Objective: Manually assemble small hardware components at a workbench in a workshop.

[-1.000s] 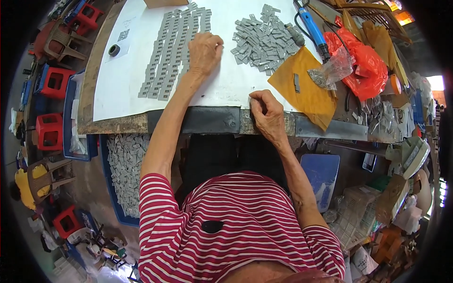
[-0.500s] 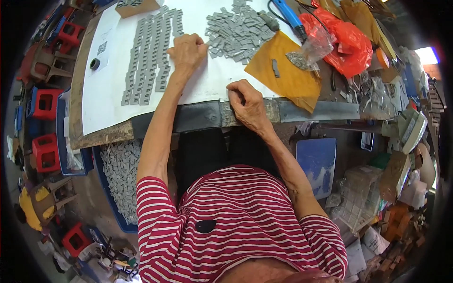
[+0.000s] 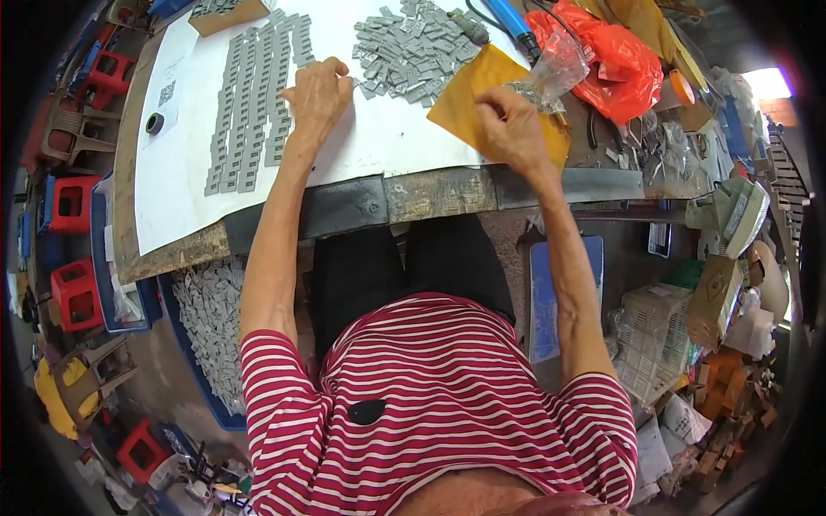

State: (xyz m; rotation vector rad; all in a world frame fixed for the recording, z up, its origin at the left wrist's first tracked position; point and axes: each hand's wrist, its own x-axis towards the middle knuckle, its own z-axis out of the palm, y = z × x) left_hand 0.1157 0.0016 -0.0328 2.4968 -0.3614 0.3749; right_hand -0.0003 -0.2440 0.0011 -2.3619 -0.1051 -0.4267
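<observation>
My left hand rests on the white sheet, fingers bent and a little apart, beside the right end of the laid-out rows; nothing shows in it. Those rows are small flat grey plates, set in several long columns. To the right of this hand lies a loose pile of similar grey plates. My right hand is over a yellow-orange sheet, its fingers curled in with thumb and index close together. What they hold, if anything, is hidden.
A dark ring stands on the white sheet at left. An open cardboard box of grey parts is at the far left. A blue tool, red plastic bag and clear bag lie far right. Below the table is a blue bin of grey pieces.
My right hand has moved right and away from the table's front edge onto the yellow-orange sheet, covering where a grey plate lay. My left hand stays by the rows. The whole view has shifted slightly.
</observation>
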